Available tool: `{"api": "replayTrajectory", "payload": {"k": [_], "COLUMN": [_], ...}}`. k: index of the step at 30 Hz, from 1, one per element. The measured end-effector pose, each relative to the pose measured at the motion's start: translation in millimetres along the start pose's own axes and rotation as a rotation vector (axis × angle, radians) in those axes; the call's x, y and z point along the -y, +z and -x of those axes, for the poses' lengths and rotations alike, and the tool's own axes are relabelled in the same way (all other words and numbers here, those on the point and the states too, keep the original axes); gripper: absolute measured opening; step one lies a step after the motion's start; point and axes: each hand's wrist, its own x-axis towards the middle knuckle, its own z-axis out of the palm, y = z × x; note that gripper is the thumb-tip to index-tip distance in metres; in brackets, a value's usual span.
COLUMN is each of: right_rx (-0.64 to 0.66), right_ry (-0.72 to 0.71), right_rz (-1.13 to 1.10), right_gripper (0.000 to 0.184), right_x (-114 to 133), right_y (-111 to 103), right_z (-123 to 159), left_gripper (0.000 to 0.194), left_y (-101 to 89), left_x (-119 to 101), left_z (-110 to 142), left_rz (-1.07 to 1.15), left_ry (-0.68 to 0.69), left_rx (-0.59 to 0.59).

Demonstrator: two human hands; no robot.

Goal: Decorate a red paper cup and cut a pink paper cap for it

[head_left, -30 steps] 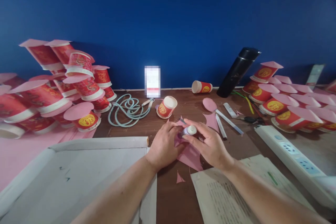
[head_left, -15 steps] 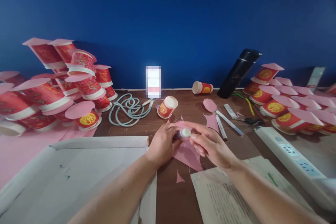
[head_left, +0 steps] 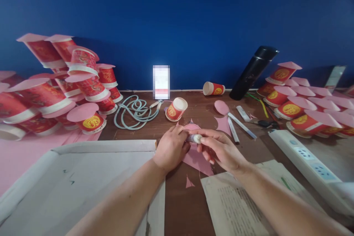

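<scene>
My left hand (head_left: 173, 147) is closed around a small white tube (head_left: 194, 139) with a rounded pale end that points to the right. At that end, the thumb and forefinger of my right hand (head_left: 219, 149) pinch the tube, while its other fingers curl below. Beneath both hands lies pink paper (head_left: 197, 160) with cut edges, and part of a pink disc (head_left: 193, 127) shows just behind the fingers. A red and white paper cup (head_left: 177, 108) stands tilted a little beyond my left hand.
Red cups with pink tops (head_left: 88, 118) are stacked at left, others (head_left: 306, 121) at right. A white box lid (head_left: 105, 184), printed sheets (head_left: 235, 199) and a power strip (head_left: 309, 162) lie nearer. Behind are a coiled cable (head_left: 138, 114), a phone (head_left: 161, 82) and a black flask (head_left: 253, 73).
The tube has tipped slightly in my hands, so more of its side shows and its end points further right. The whole view has shifted a little. The cups have stayed in place.
</scene>
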Motion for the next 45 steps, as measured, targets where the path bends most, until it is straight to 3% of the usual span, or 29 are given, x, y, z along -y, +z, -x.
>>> {"api": "replayTrajectory", "payload": {"k": [15, 33, 36, 41, 45], "right_rx": [-0.065, -0.036, -0.073, -0.337, -0.278], "right_ry": [-0.009, -0.001, -0.077, -0.397, -0.632], "right_rz": [0.054, 0.12, 0.248, 0.51, 0.838], "right_gripper": [0.039, 0.047, 0.042, 0.027, 0.011], "right_x": [3.3, 2.9, 6.7, 8.5, 4.7], "right_y": [3.7, 5.7, 2.0, -6.5, -6.9], "right_z": [3.8, 2.5, 3.5, 9.3, 11.0], "left_gripper": [0.016, 0.016, 0.011, 0.015, 0.018], "left_y": [-0.6, 0.7, 1.1, -1.5, -6.2], "left_x": [-6.0, -4.5, -3.8, 0.0, 2.1], "left_z": [2.1, 2.7, 2.1, -2.3, -6.8], "left_rz": [-0.039, 0.018, 0.055, 0.105, 0.13], "left_ry": [0.043, 0.027, -0.027, -0.306, -0.445], "left_rx": [0.041, 0.036, 0.021, 0.029, 0.058]}}
